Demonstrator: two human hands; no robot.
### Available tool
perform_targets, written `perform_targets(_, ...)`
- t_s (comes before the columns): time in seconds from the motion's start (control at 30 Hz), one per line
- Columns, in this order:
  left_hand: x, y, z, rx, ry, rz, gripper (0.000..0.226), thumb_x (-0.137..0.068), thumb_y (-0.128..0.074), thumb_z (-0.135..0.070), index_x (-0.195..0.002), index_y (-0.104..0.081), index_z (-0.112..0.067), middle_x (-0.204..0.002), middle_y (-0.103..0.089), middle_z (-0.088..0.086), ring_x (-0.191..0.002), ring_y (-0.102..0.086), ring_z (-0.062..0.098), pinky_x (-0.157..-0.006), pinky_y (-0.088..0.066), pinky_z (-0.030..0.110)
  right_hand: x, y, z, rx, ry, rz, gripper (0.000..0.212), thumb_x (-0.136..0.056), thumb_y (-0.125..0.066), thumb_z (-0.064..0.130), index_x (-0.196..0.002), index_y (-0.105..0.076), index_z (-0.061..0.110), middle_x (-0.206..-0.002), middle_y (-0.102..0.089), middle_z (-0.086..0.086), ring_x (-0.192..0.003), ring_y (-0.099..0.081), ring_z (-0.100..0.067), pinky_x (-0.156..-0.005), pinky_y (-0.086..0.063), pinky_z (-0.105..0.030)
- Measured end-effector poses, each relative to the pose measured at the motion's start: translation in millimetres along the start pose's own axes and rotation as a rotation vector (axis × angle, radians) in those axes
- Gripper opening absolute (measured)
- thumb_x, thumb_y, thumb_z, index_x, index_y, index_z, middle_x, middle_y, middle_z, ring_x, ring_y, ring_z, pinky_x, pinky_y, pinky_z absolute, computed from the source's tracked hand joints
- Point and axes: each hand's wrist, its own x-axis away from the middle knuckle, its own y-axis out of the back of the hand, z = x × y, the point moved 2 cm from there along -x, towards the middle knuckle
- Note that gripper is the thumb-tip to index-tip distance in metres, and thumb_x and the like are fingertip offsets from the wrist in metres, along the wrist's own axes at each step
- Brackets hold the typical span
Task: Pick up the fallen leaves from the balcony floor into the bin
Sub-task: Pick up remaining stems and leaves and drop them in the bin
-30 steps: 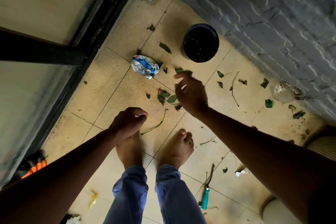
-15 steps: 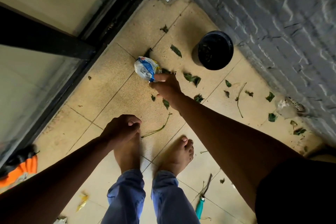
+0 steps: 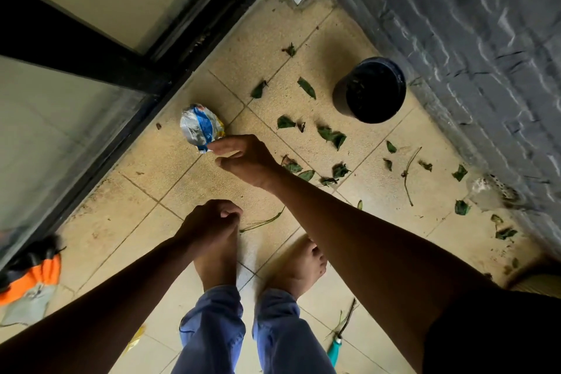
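Several green leaves [image 3: 331, 135] lie scattered on the beige tiled floor [image 3: 170, 161], some beside my right wrist [image 3: 293, 166]. The black round bin [image 3: 370, 91] stands upright near the grey wall. My right hand [image 3: 243, 158] reaches low over the floor. Its fingertips touch the lower corner of a crumpled white and blue wrapper [image 3: 198, 126], and the thumb sits apart below them. My left hand [image 3: 212, 219] hangs above my left foot with the fingers curled into a fist; nothing shows in it.
A black-framed glass door [image 3: 91, 49] runs along the left and a grey brick wall [image 3: 470, 40] along the right. A thin stem [image 3: 408, 173] and more leaves [image 3: 460, 172] lie by the wall. An orange cloth [image 3: 30, 279] sits at the left edge, a teal-handled tool [image 3: 335, 349] behind my feet.
My right hand has swung left, from above the leaves near the bin to the crumpled wrapper. My left hand has stayed curled above my foot.
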Motion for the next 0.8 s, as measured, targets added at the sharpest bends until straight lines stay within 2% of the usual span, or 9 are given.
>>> perform_targets(0.1,1.1,-4.1,6.4,0.084,0.025,-0.044,0.023,-0.089,-0.059,-0.030,-0.075,-0.068,-0.045,-0.095,-0.072,-0.020,-0.094,-0.067,0.010,-0.092,-0.054,0.034,-5.2,16.5,2.2,0.259,0.066,-0.248,0.026,-0.087,-0.068,0.005,-0.108,-0.074,0.018,-0.110,-0.075,0.001,-0.098,-0.070,-0.013,-0.086,-0.060,-0.041)
perform_targets(0.17,2.5,-3.9,14.2,0.191,0.048,-0.092,0.022,-0.086,-0.061,-0.032,-0.085,-0.070,-0.052,-0.091,-0.073,-0.022,-0.092,-0.071,0.011,-0.089,-0.058,0.040,-9.7,32.7,3.0,0.511,0.077,-0.436,0.044,-0.085,-0.064,0.001,-0.125,-0.067,0.018,-0.128,-0.066,-0.004,-0.112,-0.064,-0.021,-0.087,-0.058,-0.036)
perform_targets(0.23,4.2,-0.4,16.7,0.199,0.037,-0.008,0.021,-0.090,-0.061,-0.027,-0.091,-0.074,-0.044,-0.098,-0.075,-0.016,-0.099,-0.071,0.015,-0.093,-0.057,0.041,-19.5,45.1,2.4,0.775,0.154,-0.532,0.067,-0.080,-0.063,-0.001,-0.143,-0.054,0.019,-0.149,-0.049,-0.010,-0.132,-0.049,-0.029,-0.094,-0.052,-0.037)
perform_targets(0.4,11.7,4.6,34.9,0.164,0.065,0.037,0.017,-0.093,-0.062,-0.030,-0.089,-0.074,-0.042,-0.106,-0.076,-0.010,-0.103,-0.070,0.017,-0.091,-0.056,0.037,-50.8,57.5,-0.9,1.225,0.133,-0.193,0.109,-0.074,-0.080,0.020,-0.162,-0.015,0.024,-0.169,0.003,-0.014,-0.155,-0.002,-0.038,-0.122,-0.024,-0.055)
perform_targets(0.47,16.3,2.6,42.0,0.139,0.096,0.050,0.017,-0.084,-0.057,-0.043,-0.089,-0.073,-0.044,-0.111,-0.075,-0.006,-0.103,-0.070,0.022,-0.090,-0.056,0.039,-53.7,61.8,-4.9,1.306,0.114,-0.139,0.115,-0.072,-0.083,0.028,-0.162,-0.012,0.018,-0.169,0.003,-0.014,-0.155,-0.001,-0.037,-0.121,-0.023,-0.056)
perform_targets(0.53,19.9,2.1,46.6,0.128,0.120,0.048,0.035,-0.075,-0.048,-0.051,-0.094,-0.074,-0.038,-0.120,-0.073,0.000,-0.105,-0.070,0.028,-0.091,-0.056,0.040,-47.6,64.5,-10.3,1.317,0.120,-0.162,0.112,-0.073,-0.083,0.023,-0.161,-0.014,0.011,-0.168,-0.007,-0.016,-0.154,-0.010,-0.037,-0.118,-0.032,-0.053)
perform_targets(0.6,24.5,-0.7,49.5,0.137,0.140,0.054,0.035,-0.073,-0.044,-0.054,-0.087,-0.073,-0.038,-0.115,-0.074,0.005,-0.100,-0.070,0.029,-0.088,-0.056,0.039,-35.9,65.4,-18.5,1.340,0.158,-0.200,0.098,-0.074,-0.080,0.013,-0.156,-0.026,0.005,-0.163,-0.022,-0.019,-0.149,-0.027,-0.037,-0.108,-0.044,-0.048)
perform_targets(0.7,29.3,-5.8,50.2,0.187,0.169,0.067,0.019,-0.081,-0.053,-0.050,-0.074,-0.069,-0.059,-0.106,-0.076,0.000,-0.095,-0.070,0.024,-0.086,-0.057,0.037,-16.1,65.9,-32.7,1.378,0.209,-0.201,0.070,-0.072,-0.077,0.002,-0.136,-0.050,0.003,-0.149,-0.040,-0.023,-0.129,-0.047,-0.038,-0.089,-0.055,-0.044)
perform_targets(0.8,25.3,-10.9,48.0,0.212,0.162,0.064,0.035,-0.086,-0.061,-0.038,-0.074,-0.062,-0.071,-0.104,-0.076,-0.002,-0.098,-0.071,0.024,-0.088,-0.058,0.041,-4.5,66.9,-45.1,1.362,0.228,-0.175,0.052,-0.071,-0.073,-0.003,-0.120,-0.057,0.004,-0.137,-0.047,-0.022,-0.116,-0.053,-0.037,-0.077,-0.059,-0.044)
